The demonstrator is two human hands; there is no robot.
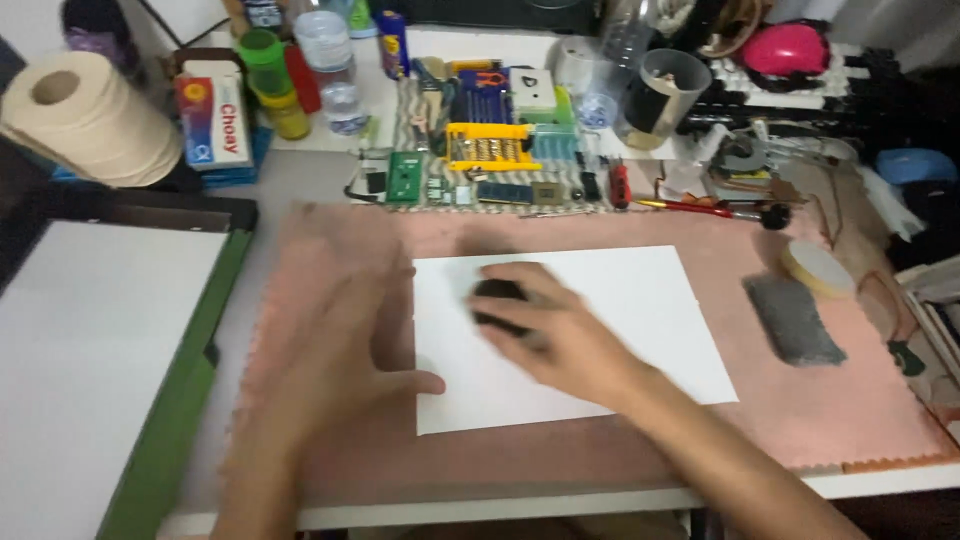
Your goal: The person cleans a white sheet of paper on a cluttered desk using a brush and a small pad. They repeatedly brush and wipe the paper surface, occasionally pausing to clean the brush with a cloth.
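Here my right hand [555, 335] closes its fingers around a small black object [497, 300] on the white sheet [640, 320]. My left hand [340, 340], blurred, lies flat with fingers spread on the pink mat [820, 420].

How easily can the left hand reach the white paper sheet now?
Probably yes: the left hand lies flat on the pink mat beside the sheet's left edge, nothing between them.

A white tabletop [300, 170] carries a pink, zigzag-edged foam mat [800, 420] at its middle. Left of the mat lies a green-edged white board [110, 340]; behind that board stands a beige paper roll [85, 120]. Beyond the mat's far edge, small tools and bottles crowd against a pale wall [30, 25].
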